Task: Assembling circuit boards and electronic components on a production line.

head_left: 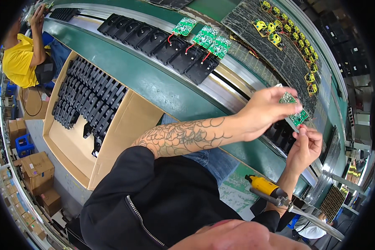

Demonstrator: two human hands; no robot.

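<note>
Over the right part of the bench, my left hand (266, 110) grips a small green circuit board (298, 118), its thumb lying across the board. My right hand (306, 148) pinches at the board's lower corner, fingertips closed; whether a wire or part is also between them is too small to tell. Beneath my hands sit black plastic housings (281, 135), partly hidden. Farther left, a row of black housings (143, 37) lies along the metal rail. Three green boards (205, 36) rest at that row's far edge, with red wires leading to the housings.
A cardboard box (146, 112) of stacked black plastic parts stands at left. A yellow-and-black power screwdriver (264, 186) hangs near my right forearm. Yellow-topped components (275, 38) line the dark marbled board beyond. A co-worker in yellow (18, 62) sits far left.
</note>
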